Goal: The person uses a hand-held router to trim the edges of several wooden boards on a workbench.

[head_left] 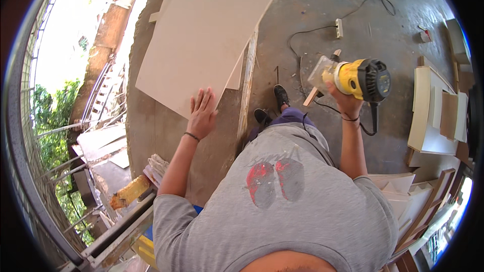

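A grey floor [393, 138] spreads out on the right, and a wide brown surface [161, 126] is on the left. A big pale board [201, 40] lies flat on the surface, one corner poking past the side, maybe so the edge is easy to reach. The yellow and black power tool [355, 77] is up in the air over the floor, right of the board and not touching it. It is tipped sideways, its clear base [317, 73] facing the board, perhaps to keep it out of the way.

The right hand [344, 103] reaches forward and holds the tool from the near side. Its grip is curled around the body by the clear base, likely because the tool is heavy.

The left hand [202, 112] lies palm down on the board's near corner, fingers stretched forward. Its grip is flat and pinches nothing; it probably steadies the board. A small white power strip [339, 28] sits on the floor.
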### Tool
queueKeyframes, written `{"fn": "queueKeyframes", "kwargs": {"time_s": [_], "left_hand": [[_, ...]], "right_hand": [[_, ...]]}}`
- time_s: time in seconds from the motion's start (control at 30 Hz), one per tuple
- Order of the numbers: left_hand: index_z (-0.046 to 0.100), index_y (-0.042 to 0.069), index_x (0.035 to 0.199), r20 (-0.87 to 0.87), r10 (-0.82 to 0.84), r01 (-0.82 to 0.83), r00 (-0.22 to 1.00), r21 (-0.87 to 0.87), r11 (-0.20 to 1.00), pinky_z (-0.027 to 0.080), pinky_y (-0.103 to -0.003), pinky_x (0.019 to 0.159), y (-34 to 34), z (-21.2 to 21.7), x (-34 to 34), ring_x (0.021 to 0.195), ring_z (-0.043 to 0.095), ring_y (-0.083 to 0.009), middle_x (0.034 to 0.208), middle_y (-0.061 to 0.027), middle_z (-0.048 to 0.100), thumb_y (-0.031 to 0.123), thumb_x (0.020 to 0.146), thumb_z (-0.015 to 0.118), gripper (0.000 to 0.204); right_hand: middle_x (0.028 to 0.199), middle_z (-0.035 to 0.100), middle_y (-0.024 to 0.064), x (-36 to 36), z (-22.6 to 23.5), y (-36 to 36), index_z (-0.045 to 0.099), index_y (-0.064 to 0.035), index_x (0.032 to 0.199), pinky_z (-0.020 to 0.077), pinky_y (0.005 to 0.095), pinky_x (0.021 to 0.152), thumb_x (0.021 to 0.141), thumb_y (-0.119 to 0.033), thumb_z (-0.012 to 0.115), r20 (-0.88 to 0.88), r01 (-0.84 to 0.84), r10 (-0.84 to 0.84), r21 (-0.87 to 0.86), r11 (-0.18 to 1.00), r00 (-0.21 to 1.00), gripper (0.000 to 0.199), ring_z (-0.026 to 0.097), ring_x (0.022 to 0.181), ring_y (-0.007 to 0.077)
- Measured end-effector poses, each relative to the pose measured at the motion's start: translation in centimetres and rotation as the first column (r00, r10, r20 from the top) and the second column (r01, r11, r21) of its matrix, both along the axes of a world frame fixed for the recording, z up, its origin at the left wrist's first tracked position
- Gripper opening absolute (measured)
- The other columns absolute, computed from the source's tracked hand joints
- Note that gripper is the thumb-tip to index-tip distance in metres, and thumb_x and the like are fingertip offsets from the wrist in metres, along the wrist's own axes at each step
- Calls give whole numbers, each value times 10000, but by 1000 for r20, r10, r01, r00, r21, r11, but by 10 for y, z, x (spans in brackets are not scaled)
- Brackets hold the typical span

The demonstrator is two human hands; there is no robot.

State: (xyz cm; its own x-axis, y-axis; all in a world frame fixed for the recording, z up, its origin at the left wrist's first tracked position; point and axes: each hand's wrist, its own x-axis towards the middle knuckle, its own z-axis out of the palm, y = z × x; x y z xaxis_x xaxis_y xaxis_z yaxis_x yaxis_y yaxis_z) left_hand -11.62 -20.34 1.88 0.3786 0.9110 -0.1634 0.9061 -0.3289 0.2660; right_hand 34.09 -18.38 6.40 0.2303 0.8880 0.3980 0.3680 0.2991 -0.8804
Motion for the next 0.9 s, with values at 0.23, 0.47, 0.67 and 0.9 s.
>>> {"fn": "queueKeyframes", "kwargs": {"time_s": [0.23, 0.47, 0.67, 0.9], "left_hand": [[445, 69, 1372, -226, -26, 22, 974, -22, 1000, 190, -501, 1146, -16, 36, -92, 1420, 260, -321, 1523, -135, 310, 273, 855, 593, 576], [471, 82, 1364, 85, -170, 147, 982, 226, 963, 218, -524, 1117, 98, 27, 104, 1402, 287, -317, 1475, -158, 375, 543, 785, 665, 765], [504, 164, 1346, 20, 20, -24, 1000, 218, 976, 120, -673, 1098, 155, -2, 245, 1449, 125, -376, 1538, -118, 247, 398, 791, 670, 624], [616, 68, 1118, 44, -63, 48, 997, 296, 954, 176, -636, 1112, 141, -27, 239, 1426, 160, -425, 1473, -163, 326, 173, 801, 625, 333]], "right_hand": [[1019, 653, 69, 14, 20, 38, 594, -7, 1087, 536, 294, 806, 651, -43, 841, -183, 84, -58, 140, 987, 981, 503, 645, 900, 151], [1152, 605, 100, 44, 16, 52, 532, 5, 1210, 500, 338, 914, 643, -42, 857, -100, 98, -88, 103, 990, 991, 656, 610, 1018, 190], [1115, 632, 86, 58, 22, 48, 581, 7, 1139, 517, 315, 867, 630, -13, 856, -185, 222, -188, 184, 958, 964, 579, 630, 974, 172], [1181, 588, 109, 80, 13, 29, 502, 5, 1227, 512, 352, 921, 629, 9, 842, -228, 284, -248, 138, 949, 941, 688, 607, 1045, 208]]}}
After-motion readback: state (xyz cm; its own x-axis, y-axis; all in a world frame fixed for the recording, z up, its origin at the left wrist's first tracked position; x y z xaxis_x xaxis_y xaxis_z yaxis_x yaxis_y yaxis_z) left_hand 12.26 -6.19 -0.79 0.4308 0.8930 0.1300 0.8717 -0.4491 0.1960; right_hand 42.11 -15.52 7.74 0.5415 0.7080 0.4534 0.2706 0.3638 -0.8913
